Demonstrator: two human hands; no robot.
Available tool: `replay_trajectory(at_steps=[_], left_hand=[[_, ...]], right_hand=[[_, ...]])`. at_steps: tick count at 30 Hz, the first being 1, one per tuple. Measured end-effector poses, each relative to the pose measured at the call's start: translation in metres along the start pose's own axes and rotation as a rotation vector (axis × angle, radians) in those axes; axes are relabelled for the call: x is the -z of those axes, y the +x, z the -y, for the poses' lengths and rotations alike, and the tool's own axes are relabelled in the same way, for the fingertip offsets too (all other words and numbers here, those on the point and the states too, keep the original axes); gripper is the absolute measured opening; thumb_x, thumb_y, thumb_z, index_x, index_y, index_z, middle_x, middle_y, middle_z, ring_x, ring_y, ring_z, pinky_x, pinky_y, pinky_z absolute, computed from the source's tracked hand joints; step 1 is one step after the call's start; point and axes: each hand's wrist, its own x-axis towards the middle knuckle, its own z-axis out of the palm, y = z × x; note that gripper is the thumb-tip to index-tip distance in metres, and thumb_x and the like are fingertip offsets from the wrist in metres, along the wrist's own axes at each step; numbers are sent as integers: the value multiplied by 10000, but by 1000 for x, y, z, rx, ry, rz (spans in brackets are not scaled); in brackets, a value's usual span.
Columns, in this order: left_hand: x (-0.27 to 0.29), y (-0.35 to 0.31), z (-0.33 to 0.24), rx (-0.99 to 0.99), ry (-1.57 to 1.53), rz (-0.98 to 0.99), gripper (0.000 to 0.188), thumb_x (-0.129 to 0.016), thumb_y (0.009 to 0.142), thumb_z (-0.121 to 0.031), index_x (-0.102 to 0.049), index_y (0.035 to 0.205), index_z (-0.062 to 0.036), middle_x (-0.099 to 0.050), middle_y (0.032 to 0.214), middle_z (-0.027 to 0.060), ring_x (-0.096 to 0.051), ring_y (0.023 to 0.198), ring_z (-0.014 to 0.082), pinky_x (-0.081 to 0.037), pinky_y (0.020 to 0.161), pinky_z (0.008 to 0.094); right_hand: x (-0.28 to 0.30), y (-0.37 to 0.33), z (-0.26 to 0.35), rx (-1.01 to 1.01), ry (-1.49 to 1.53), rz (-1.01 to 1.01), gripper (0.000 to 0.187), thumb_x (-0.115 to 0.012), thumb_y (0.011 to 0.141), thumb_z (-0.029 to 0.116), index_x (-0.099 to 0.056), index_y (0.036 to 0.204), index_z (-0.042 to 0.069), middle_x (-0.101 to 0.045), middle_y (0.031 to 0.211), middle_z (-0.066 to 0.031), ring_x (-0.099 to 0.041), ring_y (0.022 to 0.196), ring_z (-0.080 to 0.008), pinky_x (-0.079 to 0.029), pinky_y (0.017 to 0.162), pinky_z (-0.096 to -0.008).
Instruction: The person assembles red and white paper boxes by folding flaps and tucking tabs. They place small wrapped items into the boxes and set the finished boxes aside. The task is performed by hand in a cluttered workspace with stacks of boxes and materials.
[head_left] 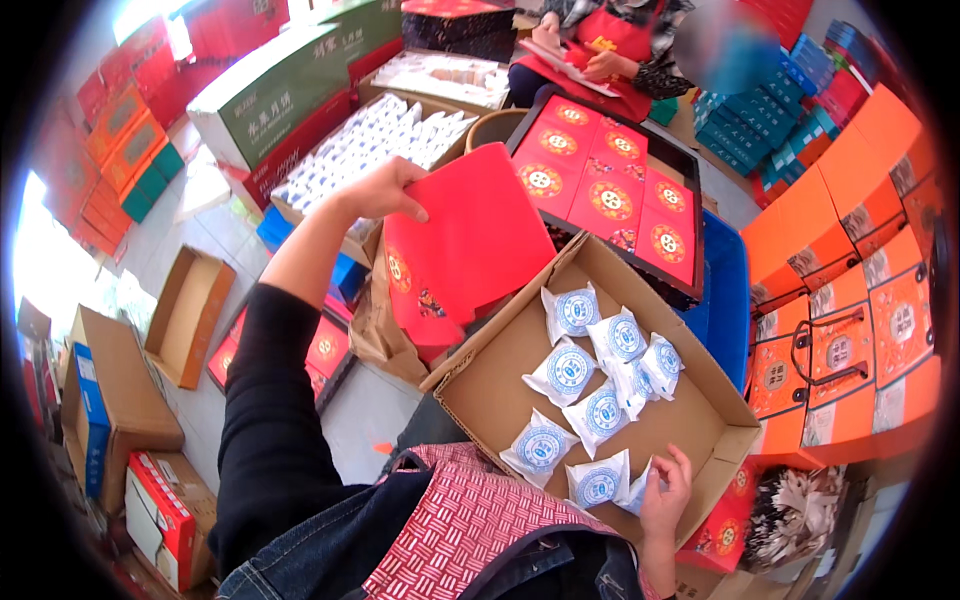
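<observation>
My left hand (385, 190) pinches the upper left edge of a smooth red lid-like panel (480, 225). It is tilted over a red box (405, 310) with a round gold print, and the box is partly hidden beneath it. Over my lap lies an open, shallow cardboard box (700, 400) holding several white wrapped packets (571, 370) with round blue prints. Inside its near right part, my right hand (668, 492) has its fingers slightly curved and apart. Its thumb side is against a packet (634, 490) at the near edge, which the hand partly covers.
Ahead, a dark tray (690, 290) holds red printed boxes, beside a carton of white packets (370, 140). A person in a red apron (615, 45) sits beyond. Orange gift boxes (840, 350) stack up at right; an empty cardboard tray (188, 315) stands on the left floor.
</observation>
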Motion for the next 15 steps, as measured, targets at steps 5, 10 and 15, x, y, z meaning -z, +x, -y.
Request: replay_trajectory(at_steps=[5, 10, 15], left_hand=[[48, -40, -80, -155, -94, -223, 275, -755, 645, 33, -679, 910, 17, -661, 822, 6, -568, 755, 62, -473, 690, 242], [69, -62, -162, -358, -54, -621, 236, -727, 693, 59, -681, 915, -3, -684, 870, 40, -610, 764, 85, -479, 679, 228], [40, -82, -185, -662, -60, -955, 271, -698, 736, 104, -658, 997, 42, -692, 937, 89, -643, 816, 152, -524, 770, 277]], right_hand=[[-1, 0, -9, 55, 12, 55, 157, -590, 782, -2, -616, 935, -19, -561, 1151, -202, -599, 958, -305, -480, 837, -356], [2, -4, -1, 65, -50, 8, 153, -595, 785, 25, -622, 934, 0, -586, 1114, -207, -585, 1014, -348, -461, 889, -381], [5, 5, 10, 131, 100, 59, 164, -604, 813, 65, -631, 968, 21, -600, 1130, -162, -581, 1034, -329, -459, 900, -384]])
